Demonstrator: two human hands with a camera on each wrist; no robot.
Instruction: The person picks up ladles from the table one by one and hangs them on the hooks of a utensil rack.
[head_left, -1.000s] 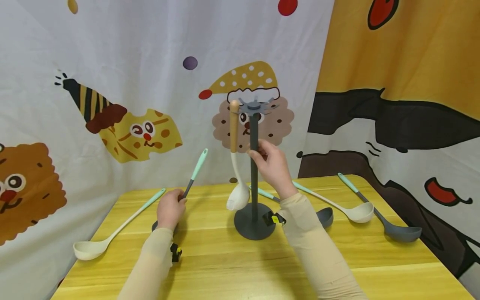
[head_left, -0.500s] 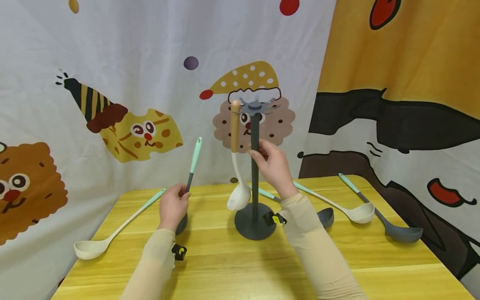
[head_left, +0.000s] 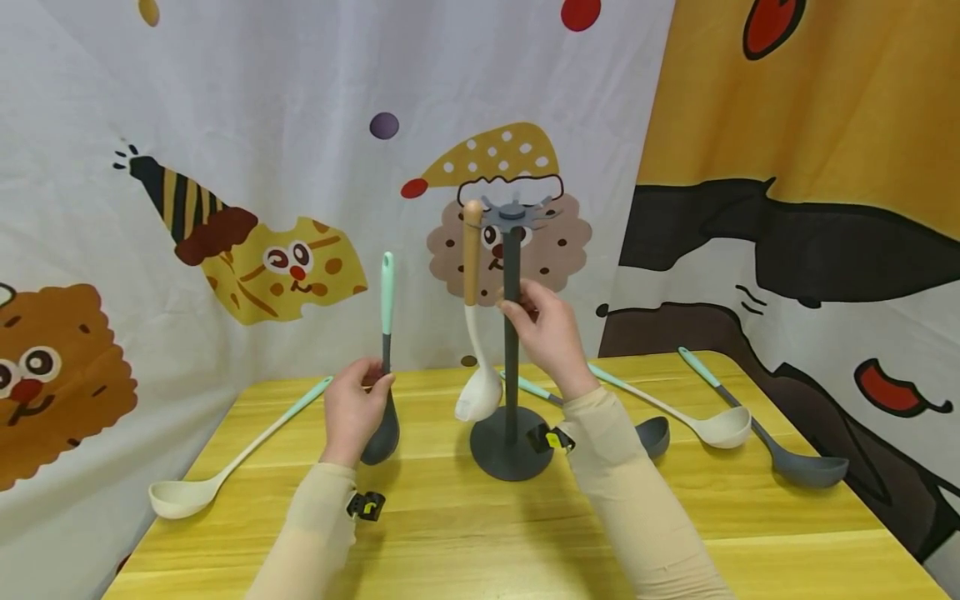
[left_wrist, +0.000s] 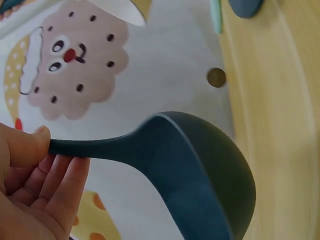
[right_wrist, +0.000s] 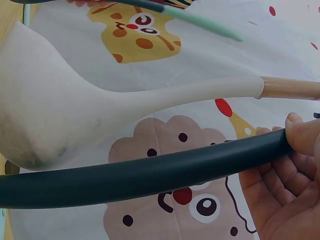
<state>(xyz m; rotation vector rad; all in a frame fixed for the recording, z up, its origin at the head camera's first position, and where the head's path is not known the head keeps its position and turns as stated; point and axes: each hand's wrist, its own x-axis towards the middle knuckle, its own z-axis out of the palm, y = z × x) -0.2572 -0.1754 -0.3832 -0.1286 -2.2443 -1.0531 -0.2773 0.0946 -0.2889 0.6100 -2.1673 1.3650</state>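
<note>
My left hand (head_left: 354, 410) pinches a dark grey ladle (left_wrist: 190, 165) with a mint-green handle end (head_left: 387, 292) by its shaft, between thumb and fingers. The ladle stands nearly upright, bowl down, close over the table's left half. My right hand (head_left: 546, 332) grips the post (right_wrist: 150, 175) of a dark utensil stand (head_left: 512, 446) with a hooked top (head_left: 513, 215). From the stand's left side hangs a white ladle (head_left: 480, 393) with a wooden handle (head_left: 472, 262); its bowl faces the held ladle.
A cream ladle (head_left: 183, 498) lies at the table's left. On the right lie a small grey ladle (head_left: 654, 437), partly behind my right sleeve, another cream ladle (head_left: 723, 427) and a large grey ladle (head_left: 808, 468). A printed curtain (head_left: 300, 100) hangs right behind the wooden table (head_left: 450, 533).
My left hand has moved slightly right, and the ladle in it has swung from leaning right to nearly upright, its handle end rising. My right hand stays on the post.
</note>
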